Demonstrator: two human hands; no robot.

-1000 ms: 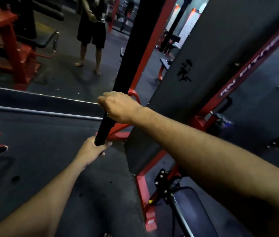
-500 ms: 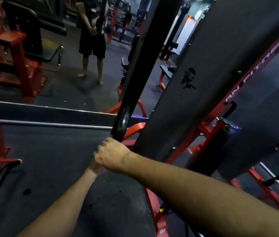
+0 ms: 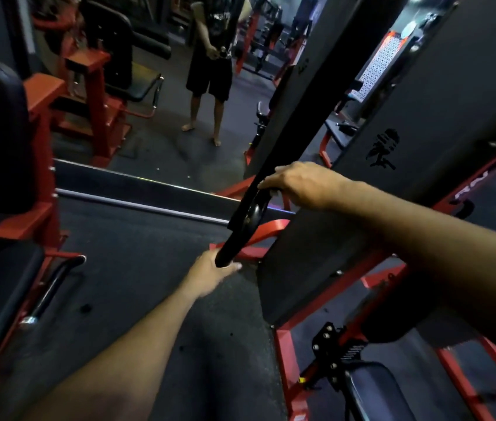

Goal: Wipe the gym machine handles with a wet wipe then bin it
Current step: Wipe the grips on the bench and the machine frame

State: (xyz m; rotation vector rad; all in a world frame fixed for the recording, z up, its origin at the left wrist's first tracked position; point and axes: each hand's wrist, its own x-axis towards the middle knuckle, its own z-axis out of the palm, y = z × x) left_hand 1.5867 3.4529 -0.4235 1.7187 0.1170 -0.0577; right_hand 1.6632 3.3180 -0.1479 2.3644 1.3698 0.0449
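Black machine handle (image 3: 242, 229) slanting down from a dark upright, between both hands. Left hand (image 3: 213, 270) wrapped round its lower end; right hand (image 3: 298, 183) higher up, fingers curled over the bar with a scrap of pale wipe (image 3: 273, 193) just showing under them. Red frame (image 3: 283, 369) and black seat pad (image 3: 374, 393) below right; a person standing (image 3: 210, 68) well beyond.

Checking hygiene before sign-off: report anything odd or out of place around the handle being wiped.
Nothing looks spilled or broken. One oddity: a person stands barefoot on the gym floor beyond the black handle. The wipe under the right hand barely shows.
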